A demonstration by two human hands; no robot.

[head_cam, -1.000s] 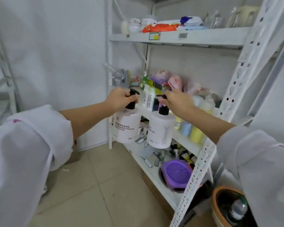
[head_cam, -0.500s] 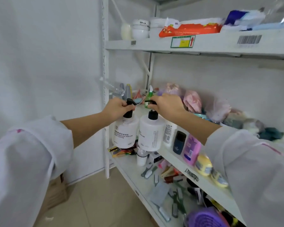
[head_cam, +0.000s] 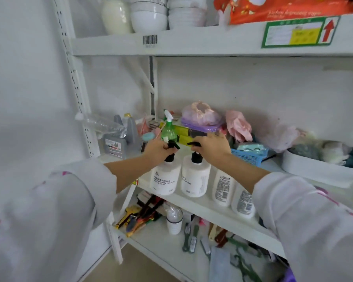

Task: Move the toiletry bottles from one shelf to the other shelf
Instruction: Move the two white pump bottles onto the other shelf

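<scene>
**Entry: two pump bottles, arriving at the middle shelf**

Item one, left pump bottle, white with black pump; my left hand is curled round its pump neck; base at the front edge of the middle shelf, whether fully set down I cannot tell. Item two, right pump bottle, same make; my right hand grips its pump head from above; it stands just beside item one, the two nearly touching. Change noted: a second ago both hung in the air out in front of the rack; half a second ago they were closing on the shelf; now they sit at its lip; my judgement, the carry is over and release comes next. Neighbours: two white label bottles just to the right; green spray bottle behind; blue basket further back. Lower shelf holds brushes and combs.
</scene>
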